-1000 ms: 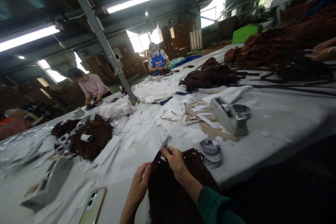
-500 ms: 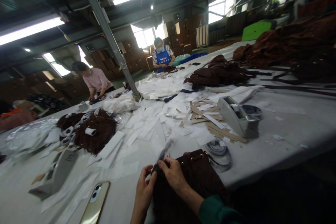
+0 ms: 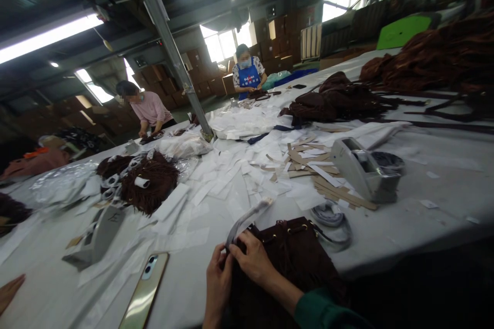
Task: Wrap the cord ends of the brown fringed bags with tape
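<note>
Across a broad table under white sheeting [image 3: 405,226], loose slips of white paper [image 3: 216,185]; at the far side, a person in a pink top [image 3: 150,108] and a person in a blue apron [image 3: 250,76]. Near, slightly right of centre, a dark brown fringed bag with gold-coloured eyelets [image 3: 304,252], lying with its eyelet edge away. At its far left corner, left hand [image 3: 219,272] with fingers curled, thumb drawn close to forefinger, seemingly pinching the lower end of a flat grey translucent strip [image 3: 247,218]; right hand [image 3: 252,259] over the bag, thumb and fingertips gathered at the same end, exact contact hidden. To handle this well, judging by the pose, steady the corner with the left, keep the strip flat and untwisted, and press with the right thumb in short stretches. Best to leave the free end pointing away, off the grey coiled band [image 3: 328,216] just right of the bag and the gold smartphone [image 3: 144,288] at near left.
</note>
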The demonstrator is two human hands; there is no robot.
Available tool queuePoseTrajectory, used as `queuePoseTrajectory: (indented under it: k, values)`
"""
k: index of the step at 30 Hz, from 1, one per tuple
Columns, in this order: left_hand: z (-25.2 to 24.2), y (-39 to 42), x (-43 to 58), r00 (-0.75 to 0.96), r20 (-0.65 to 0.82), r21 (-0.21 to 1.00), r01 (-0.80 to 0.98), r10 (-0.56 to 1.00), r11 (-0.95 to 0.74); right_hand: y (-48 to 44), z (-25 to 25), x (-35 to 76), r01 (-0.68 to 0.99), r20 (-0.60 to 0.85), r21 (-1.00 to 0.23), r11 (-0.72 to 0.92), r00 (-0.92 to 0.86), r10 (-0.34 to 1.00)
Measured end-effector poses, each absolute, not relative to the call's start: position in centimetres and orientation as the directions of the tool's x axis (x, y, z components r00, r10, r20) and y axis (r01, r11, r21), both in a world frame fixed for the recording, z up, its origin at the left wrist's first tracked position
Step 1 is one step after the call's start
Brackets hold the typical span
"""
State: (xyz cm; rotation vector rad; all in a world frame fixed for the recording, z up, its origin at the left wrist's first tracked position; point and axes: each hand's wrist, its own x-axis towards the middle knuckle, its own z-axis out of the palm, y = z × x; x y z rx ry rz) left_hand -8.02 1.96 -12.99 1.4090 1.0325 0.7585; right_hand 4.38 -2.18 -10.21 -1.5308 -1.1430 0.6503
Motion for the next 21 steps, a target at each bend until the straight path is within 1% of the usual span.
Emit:
queuePoseTrajectory:
  k: [3,5,8,10,11,13,16,18,19,21]
  values:
    - [-12.6,1.9,-8.3,0.406,-0.168,0.984,0.010,0.898,0.180,-2.4,-10.4,4.4,0.367,0.185,-0.929,0.054,0.332,0.925]
    - [-12.0,2.1,-8.7,0.405,-0.184,0.976,-0.036,0.895,0.217,-2.5,-10.5,4.2,0.432,0.217,-0.898,0.080,0.278,0.936]
    - [-11.0,2.5,-9.2,0.407,-0.259,0.953,-0.042,0.876,0.301,-2.8,-10.9,3.9,0.589,0.274,-0.800,0.114,0.188,0.943]
    - [-10.8,2.7,-9.2,0.401,-0.303,0.935,-0.050,0.865,0.350,-3.0,-11.2,3.9,0.663,0.299,-0.739,0.122,0.159,0.941]
    - [-10.9,2.8,-9.0,0.388,-0.307,0.937,-0.040,0.869,0.348,-3.1,-11.3,3.8,0.682,0.309,-0.720,0.127,0.151,0.939]
    - [-11.5,3.0,-8.6,0.344,-0.265,0.960,0.011,0.901,0.279,-3.3,-11.6,3.8,0.691,0.329,-0.708,0.145,0.140,0.934]
    - [-13.0,3.1,-8.1,0.256,-0.185,0.982,0.079,0.949,0.170,-3.6,-11.8,3.8,0.633,0.365,-0.750,0.191,0.155,0.918]
    - [-14.0,3.1,-8.0,0.193,-0.161,0.983,0.114,0.968,0.141,-3.7,-11.6,4.1,0.510,0.355,-0.838,0.193,0.243,0.903]
    - [-14.4,3.0,-8.0,0.167,-0.161,0.981,0.137,0.973,0.139,-3.6,-11.5,4.4,0.422,0.322,-0.890,0.174,0.309,0.895]
    - [-14.9,2.8,-8.2,0.137,-0.164,0.973,0.187,0.977,0.137,-3.5,-11.0,5.8,0.272,0.202,-0.958,0.085,0.437,0.876]
